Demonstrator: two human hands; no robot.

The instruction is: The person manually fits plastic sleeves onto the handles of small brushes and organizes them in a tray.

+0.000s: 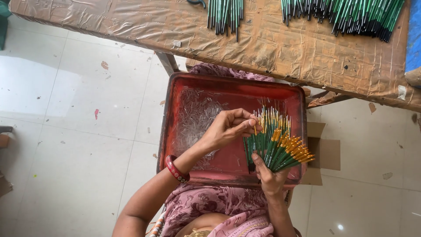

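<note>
Green brushes point(274, 145) with golden ferrules fan out over the red tray, and we see them gripped at their lower ends by the right hand point(269, 177), which is clenched around the bunch. Our left hand point(230, 127), a red bangle point(176, 170) at its wrist, pinches the tip of one brush at the fan's left edge between thumb and fingertips. The red tray point(171, 109) rests on the lap, on purple floral cloth point(206, 204), and a heap of small clear tubes point(195, 116) lies in its left half, just beside the hands. Beyond the tray we see a bench point(280, 48) wrapped in creased brown tape, carrying two more bundles of green brushes point(351, 15) near its far edge. A flattened piece of cardboard point(324, 153) lies on the pale tiled floor point(66, 109), which is flecked with scraps.
</note>
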